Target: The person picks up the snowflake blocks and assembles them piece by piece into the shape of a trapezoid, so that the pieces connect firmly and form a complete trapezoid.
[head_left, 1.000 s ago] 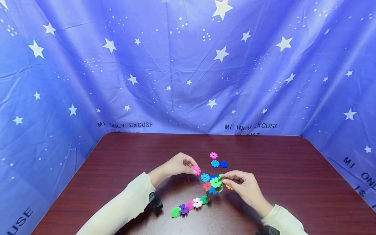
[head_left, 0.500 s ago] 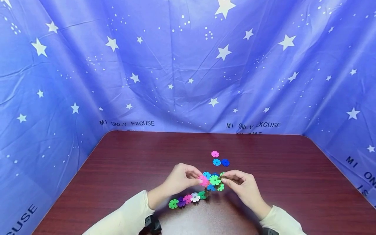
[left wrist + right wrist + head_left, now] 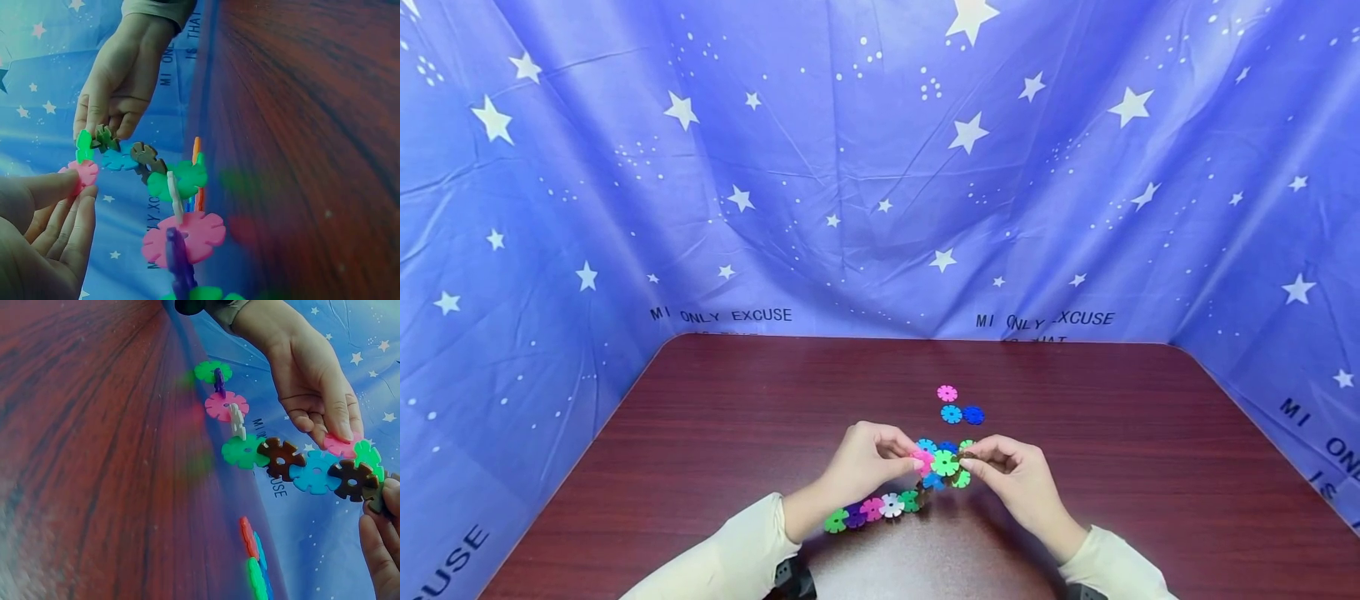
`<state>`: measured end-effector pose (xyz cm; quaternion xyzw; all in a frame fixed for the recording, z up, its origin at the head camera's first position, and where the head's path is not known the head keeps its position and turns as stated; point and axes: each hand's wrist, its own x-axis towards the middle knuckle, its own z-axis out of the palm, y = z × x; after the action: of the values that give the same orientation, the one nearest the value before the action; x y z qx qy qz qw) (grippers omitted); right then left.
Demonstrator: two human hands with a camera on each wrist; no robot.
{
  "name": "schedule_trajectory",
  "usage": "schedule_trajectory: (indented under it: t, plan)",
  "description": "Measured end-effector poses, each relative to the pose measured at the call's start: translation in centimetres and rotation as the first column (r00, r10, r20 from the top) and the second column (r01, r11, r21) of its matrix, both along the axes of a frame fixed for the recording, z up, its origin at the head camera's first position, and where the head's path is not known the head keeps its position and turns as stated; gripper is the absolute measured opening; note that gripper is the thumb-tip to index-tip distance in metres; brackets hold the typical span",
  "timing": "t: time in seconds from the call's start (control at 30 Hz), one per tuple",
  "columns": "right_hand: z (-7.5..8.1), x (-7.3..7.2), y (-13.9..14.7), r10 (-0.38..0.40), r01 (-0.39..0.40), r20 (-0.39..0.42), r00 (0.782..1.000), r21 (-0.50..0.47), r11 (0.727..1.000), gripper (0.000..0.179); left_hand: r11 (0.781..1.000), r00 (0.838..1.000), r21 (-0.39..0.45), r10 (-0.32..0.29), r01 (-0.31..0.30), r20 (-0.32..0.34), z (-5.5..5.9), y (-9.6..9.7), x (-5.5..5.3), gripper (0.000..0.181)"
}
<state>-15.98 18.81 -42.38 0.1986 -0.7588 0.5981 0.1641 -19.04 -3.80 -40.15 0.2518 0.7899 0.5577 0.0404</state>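
Observation:
My left hand (image 3: pixel 863 460) pinches a pink snowflake disc (image 3: pixel 85 174) between thumb and fingers. Its slotted edge meets the upright light green disc (image 3: pixel 945 463) at the upper end of a chain of interlocked discs. At that same end, my right hand (image 3: pixel 1024 485) pinches a brown disc (image 3: pixel 376 501). From there the chain runs down through another brown disc (image 3: pixel 351 481), a blue one (image 3: pixel 316 471), a brown one (image 3: pixel 280 460) and a green one (image 3: pixel 245 451). White (image 3: pixel 892 505), pink (image 3: pixel 872 509), purple (image 3: pixel 854 515) and light green (image 3: pixel 836 521) discs follow toward the left.
Behind the hands on the dark red table (image 3: pixel 760 392) lie loose pink (image 3: pixel 947 393), light blue (image 3: pixel 951 414) and dark blue (image 3: pixel 973 415) discs. More loose discs, one red (image 3: pixel 249 537), lie beneath the hands. A blue starry cloth (image 3: pixel 850 167) surrounds the table's back and sides.
My left hand has carried the pink disc rightward and slightly down, from apart to right against the light green disc. The chain's lower end has swung slightly left and up.

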Motion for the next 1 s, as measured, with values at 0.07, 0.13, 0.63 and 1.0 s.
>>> schedule_trajectory:
  t: [0.07, 0.13, 0.63, 1.0]
  plan:
    - [0.10, 0.04, -0.05, -0.005, 0.005, 0.003, 1.000, 0.010, 1.000, 0.010, 1.000, 1.000, 0.009, 0.001, -0.002, 0.003, 0.00, 0.03, 0.06, 0.006]
    - [0.20, 0.11, -0.09, -0.009, 0.009, 0.001, 1.000, 0.023, 1.000, 0.009, 1.000, 1.000, 0.019, 0.000, 0.000, 0.011, 0.01, 0.06, 0.13, 0.005]
    - [0.17, 0.00, 0.02, 0.079, -0.079, 0.018, 0.997, 0.006, 0.997, 0.009, 1.000, 1.000, 0.014, 0.010, -0.011, 0.025, 0.13, 0.13, -0.06, 0.006]
    - [0.02, 0.59, -0.25, 0.189, -0.203, 0.171, 0.967, 0.066, 0.977, 0.028, 1.000, 0.996, 0.022, -0.024, 0.022, 0.086, 0.52, 0.27, 0.49, 0.006]
